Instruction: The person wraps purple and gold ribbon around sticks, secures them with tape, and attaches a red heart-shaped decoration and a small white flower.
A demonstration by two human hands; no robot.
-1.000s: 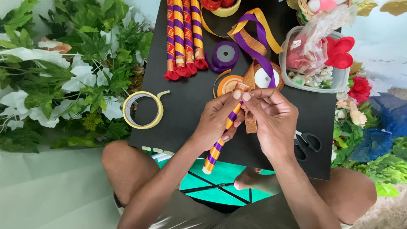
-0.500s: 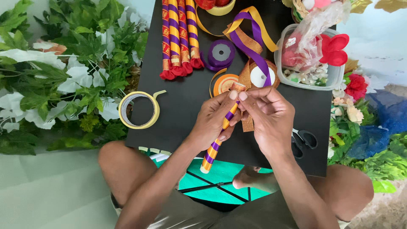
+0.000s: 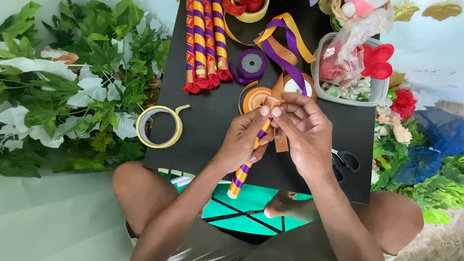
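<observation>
Upper end of the striped stick (image 3: pixel 244 166) is concealed between both hands; its tip cannot be assessed. Scissors (image 3: pixel 349 160), just right of the right hand (image 3: pixel 304 137), are partly covered by the wrist. Beyond the hands, the wrapped sticks (image 3: pixel 205 43) and yellow spool (image 3: pixel 249 8) are cut off by the top edge. Contents of the plastic tub (image 3: pixel 350 72) are too small to identify.

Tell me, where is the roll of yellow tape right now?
In the head view the yellow tape roll lies flat at the left edge of the black board, beside the green leaves and left of the left hand.
</observation>
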